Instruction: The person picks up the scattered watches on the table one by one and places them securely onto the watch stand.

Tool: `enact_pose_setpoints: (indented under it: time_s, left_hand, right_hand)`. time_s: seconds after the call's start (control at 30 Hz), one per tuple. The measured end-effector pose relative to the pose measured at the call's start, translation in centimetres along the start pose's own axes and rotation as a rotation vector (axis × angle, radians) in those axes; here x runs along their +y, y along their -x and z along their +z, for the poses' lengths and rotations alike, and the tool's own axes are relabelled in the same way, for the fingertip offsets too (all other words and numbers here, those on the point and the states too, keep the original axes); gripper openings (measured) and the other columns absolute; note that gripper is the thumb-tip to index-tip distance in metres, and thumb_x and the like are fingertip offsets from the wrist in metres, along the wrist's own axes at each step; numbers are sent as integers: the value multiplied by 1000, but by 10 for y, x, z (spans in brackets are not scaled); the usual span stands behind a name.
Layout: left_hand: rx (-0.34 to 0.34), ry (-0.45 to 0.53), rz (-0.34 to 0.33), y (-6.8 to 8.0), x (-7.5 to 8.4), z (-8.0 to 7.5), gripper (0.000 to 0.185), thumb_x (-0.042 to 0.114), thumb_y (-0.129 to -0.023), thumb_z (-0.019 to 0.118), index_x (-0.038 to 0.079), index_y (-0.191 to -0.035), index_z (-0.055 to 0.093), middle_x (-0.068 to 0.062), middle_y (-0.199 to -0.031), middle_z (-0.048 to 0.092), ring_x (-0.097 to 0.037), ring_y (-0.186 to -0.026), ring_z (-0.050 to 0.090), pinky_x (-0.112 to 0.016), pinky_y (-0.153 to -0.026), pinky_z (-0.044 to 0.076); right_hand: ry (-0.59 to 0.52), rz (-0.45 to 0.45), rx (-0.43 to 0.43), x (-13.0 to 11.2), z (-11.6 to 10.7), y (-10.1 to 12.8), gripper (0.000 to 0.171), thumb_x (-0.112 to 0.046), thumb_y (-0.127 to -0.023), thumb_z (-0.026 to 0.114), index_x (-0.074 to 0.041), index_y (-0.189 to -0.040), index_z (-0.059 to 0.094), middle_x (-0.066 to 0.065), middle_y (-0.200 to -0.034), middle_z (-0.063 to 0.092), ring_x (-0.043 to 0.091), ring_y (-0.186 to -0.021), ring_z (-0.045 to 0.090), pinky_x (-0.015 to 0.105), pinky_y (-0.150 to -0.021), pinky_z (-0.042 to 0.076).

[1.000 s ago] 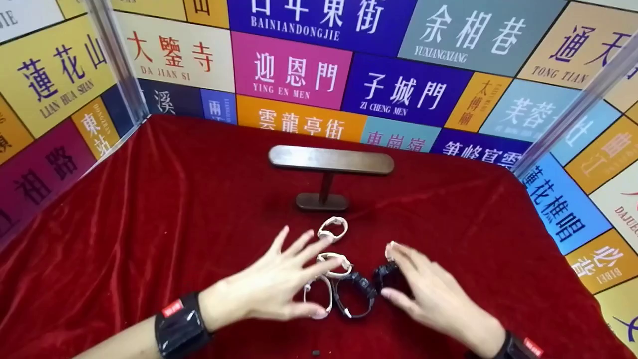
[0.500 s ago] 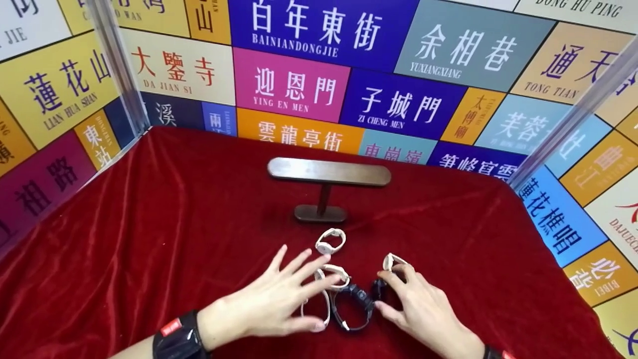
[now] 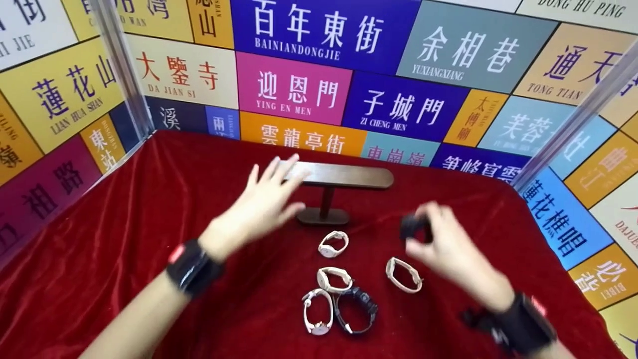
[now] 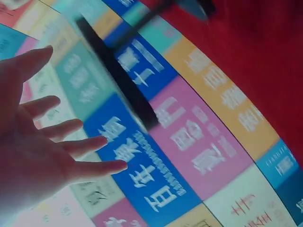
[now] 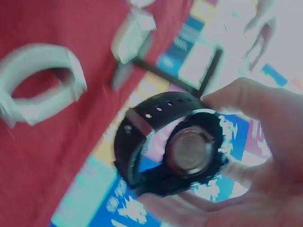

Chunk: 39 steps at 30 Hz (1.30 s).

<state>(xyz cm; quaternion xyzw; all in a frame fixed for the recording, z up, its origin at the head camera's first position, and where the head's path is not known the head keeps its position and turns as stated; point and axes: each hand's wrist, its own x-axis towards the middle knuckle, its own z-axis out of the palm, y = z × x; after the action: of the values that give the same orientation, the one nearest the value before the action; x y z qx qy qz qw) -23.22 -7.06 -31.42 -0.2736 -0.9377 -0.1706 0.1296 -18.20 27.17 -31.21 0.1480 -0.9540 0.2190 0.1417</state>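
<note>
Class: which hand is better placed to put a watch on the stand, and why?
Probably the right hand: its fingers already hold the black watch. The left hand is open and holds nothing, though it is nearer the stand.

A stand (image 3: 331, 192) sits at the middle of the worktop (image 3: 149, 209). Below it in the frame lie five watches (image 3: 333, 244), one lower right, three clustered lowest. The right hand (image 3: 448, 249), right of the stand, holds a watch (image 3: 412, 227); the left hand (image 3: 259, 204) overlaps the stand's left end.

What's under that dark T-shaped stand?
Under the stand lies the red velvet cloth, which covers the whole surface; whatever is beneath the cloth is hidden. The left hand covers the bar's left end.
</note>
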Motion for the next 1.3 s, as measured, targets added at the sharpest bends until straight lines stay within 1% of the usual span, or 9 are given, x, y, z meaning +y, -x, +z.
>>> enact_pose_setpoints:
  time_s: [0.17,0.23,0.3,0.43,0.57,0.73,0.9,1.1,1.3]
  left_hand:
    - [-103,30,-110,-26,-14,7,83,36,-97,65,14,-162,18,-14,-169,15,-46,-153,17,-73,-118,15]
    - [-134,42,-138,-31,-17,11,86,36,-98,64,11,-162,12,-15,-169,13,-45,-154,14,-72,-120,16]
    - [-133,46,-147,-33,-20,15,84,32,-98,64,8,-161,14,-17,-168,16,-45,-154,15,-69,-120,20]
    - [-45,32,-107,-34,-26,17,68,19,-99,62,0,-156,30,-24,-158,34,-43,-148,32,-61,-116,36]
    - [52,21,-30,-35,-31,16,54,11,-99,61,-5,-148,44,-25,-143,50,-39,-134,48,-51,-107,49]
    - [72,33,42,-37,-34,16,49,8,-99,61,-5,-145,48,-23,-139,53,-38,-132,50,-47,-108,49]
    - [97,59,88,-40,-36,18,47,5,-97,61,-5,-142,51,-23,-138,55,-37,-131,51,-45,-113,45]
    - [115,68,105,-40,-39,17,45,4,-97,62,-5,-140,54,-23,-136,57,-37,-129,54,-45,-113,45]
    - [115,74,93,-40,-41,13,46,4,-97,63,-4,-141,53,-22,-136,57,-37,-128,54,-45,-113,45]
  right_hand:
    - [-52,62,35,7,-9,-39,49,-13,-84,75,0,-121,46,29,-115,54,42,-105,56,60,-89,52]
    - [-79,43,50,12,-7,-51,54,-12,-85,76,0,-128,46,30,-121,52,42,-110,53,60,-94,49]
    - [-105,-9,63,18,-4,-62,59,-7,-85,76,-1,-135,45,30,-128,50,42,-115,52,59,-98,47]
    - [-163,-141,45,26,2,-81,67,2,-85,74,-6,-145,44,27,-137,45,37,-123,50,53,-103,47]
    - [-240,-208,-22,31,10,-93,68,8,-86,71,-6,-146,44,21,-145,42,33,-132,46,50,-107,48]
    - [-265,-197,-110,35,24,-100,70,9,-87,68,-8,-150,42,16,-153,35,31,-141,39,50,-115,42]
    - [-259,-176,-138,38,31,-104,75,8,-87,68,-12,-154,38,15,-154,35,31,-142,38,49,-119,36]
    - [-239,-207,-159,33,33,-113,76,9,-86,69,-14,-152,40,12,-153,38,30,-145,37,50,-123,29]
    - [-219,-226,-149,30,34,-119,75,9,-84,72,-15,-149,44,10,-151,44,28,-142,40,48,-121,33]
